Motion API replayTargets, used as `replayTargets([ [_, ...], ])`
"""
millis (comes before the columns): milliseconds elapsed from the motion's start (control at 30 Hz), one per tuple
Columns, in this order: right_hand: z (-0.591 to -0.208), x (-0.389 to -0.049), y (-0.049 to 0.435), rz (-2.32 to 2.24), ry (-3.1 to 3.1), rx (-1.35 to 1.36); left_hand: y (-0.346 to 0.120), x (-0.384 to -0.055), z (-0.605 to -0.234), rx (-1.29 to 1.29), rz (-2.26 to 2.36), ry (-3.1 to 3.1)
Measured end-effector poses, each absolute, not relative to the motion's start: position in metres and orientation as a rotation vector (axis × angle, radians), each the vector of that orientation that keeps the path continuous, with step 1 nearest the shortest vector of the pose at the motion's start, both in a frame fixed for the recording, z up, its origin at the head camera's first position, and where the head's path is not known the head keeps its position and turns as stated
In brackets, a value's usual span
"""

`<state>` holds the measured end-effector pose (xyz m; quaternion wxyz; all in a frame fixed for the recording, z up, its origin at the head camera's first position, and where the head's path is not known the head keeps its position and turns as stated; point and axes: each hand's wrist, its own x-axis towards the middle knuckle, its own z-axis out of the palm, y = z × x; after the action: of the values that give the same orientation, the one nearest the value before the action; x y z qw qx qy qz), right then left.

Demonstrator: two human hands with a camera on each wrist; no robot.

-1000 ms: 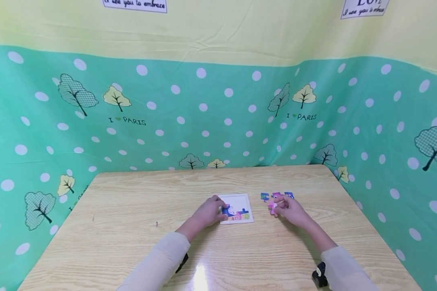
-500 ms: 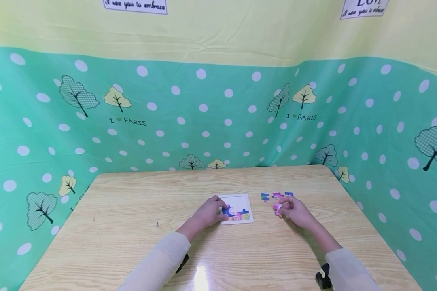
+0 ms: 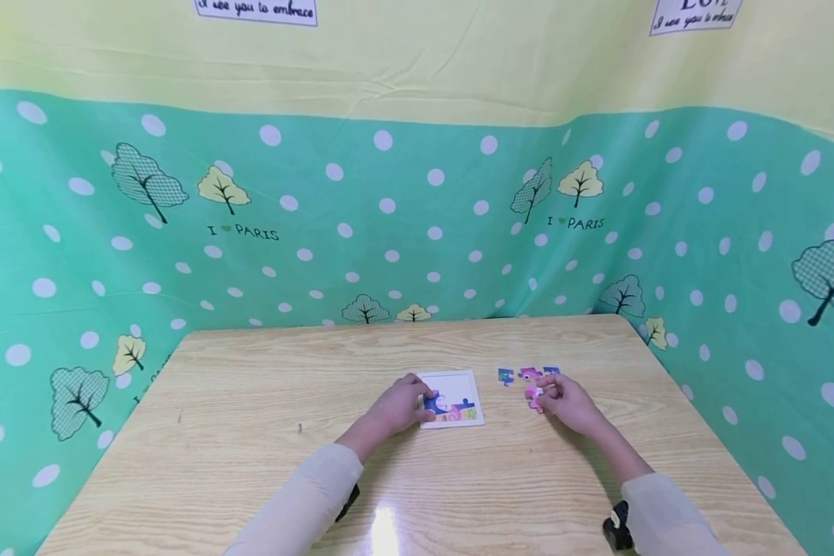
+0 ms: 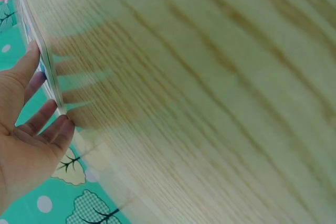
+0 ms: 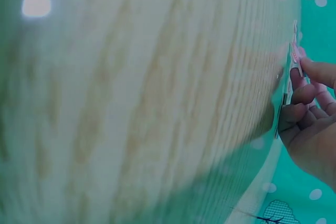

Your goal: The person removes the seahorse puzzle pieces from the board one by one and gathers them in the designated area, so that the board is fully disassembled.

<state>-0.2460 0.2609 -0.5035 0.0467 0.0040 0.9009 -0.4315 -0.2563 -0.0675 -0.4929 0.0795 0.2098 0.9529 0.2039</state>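
Note:
My left hand holds the left side of a white puzzle tray lying on the table. Its thumb and fingertips are at the tray's edge in the left wrist view, where the tray appears edge-on. Blue, pink and yellow-green pieces fill the near part of the tray; its far part is bare white. To the right, my right hand pinches a pink puzzle piece between thumb and fingers, low over the table. The fingers partly cover this piece.
Behind the right hand lie loose puzzle pieces: a blue-green one, a pink one and a blue one, partly hidden. A green dotted cloth hangs round the wooden table.
My right hand has shifted a little to the right with the pink puzzle piece, away from the tray. The left hand and the tray have stayed in place.

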Motion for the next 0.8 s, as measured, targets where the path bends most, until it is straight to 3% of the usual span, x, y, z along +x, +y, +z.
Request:
replayTargets([
  [800,-0.5038,-0.2473,0.2538,-1.122,2.885,0.059,-0.0685,-0.2542,-0.4924,0.647,0.624,2.86],
])
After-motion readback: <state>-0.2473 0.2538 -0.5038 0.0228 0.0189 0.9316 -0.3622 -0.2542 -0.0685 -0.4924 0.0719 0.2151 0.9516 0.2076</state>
